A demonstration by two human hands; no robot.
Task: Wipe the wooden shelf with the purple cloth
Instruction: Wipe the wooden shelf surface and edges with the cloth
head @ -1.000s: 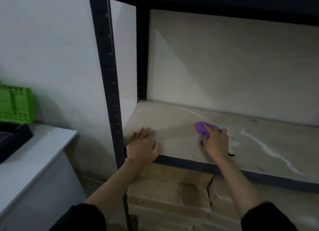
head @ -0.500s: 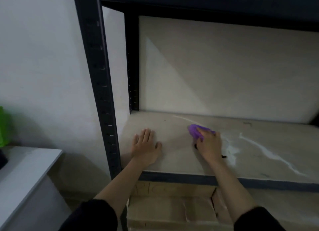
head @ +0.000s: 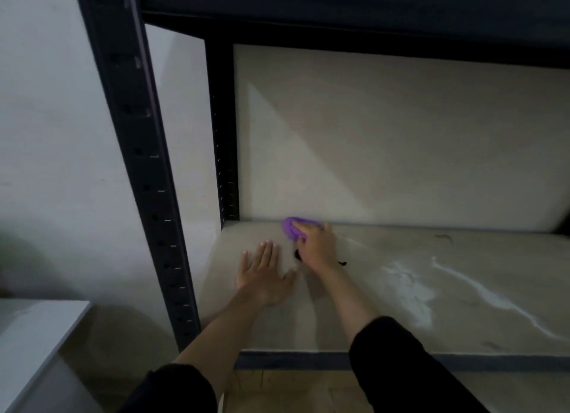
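The left hand [head: 265, 276] lies flat on the wooden shelf [head: 385, 304], fingers spread and holding nothing. It has slid farther in from the near edge. To its right, the right hand [head: 317, 246] has pushed the purple cloth [head: 291, 227] to the far edge, fingers curled down over it. White streaks [head: 410, 292] remain at the right, so I judge much wiping is left. No containers are in view.
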